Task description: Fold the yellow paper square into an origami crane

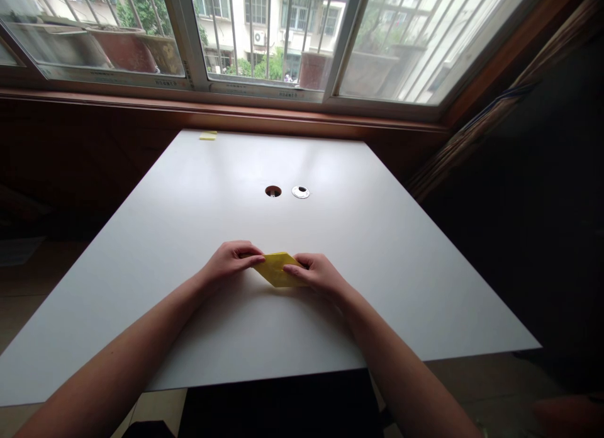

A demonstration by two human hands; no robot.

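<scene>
A folded piece of yellow paper (276,271) is held between my two hands, a little above the white table. My left hand (234,260) pinches its upper left corner between thumb and fingers. On the other side my right hand (317,272) grips the right part, with the thumb lying across the front face and the fingers behind. The paper has angled, creased edges, and its right end is partly hidden by my right hand.
The white table (198,205) stretches out to a window (268,35) with bars. A round hole (273,191) in the tabletop lies beside a silver ring-shaped cover (301,192). Small yellow strips (208,136) lie at the far left edge. A curtain (481,123) hangs on the right.
</scene>
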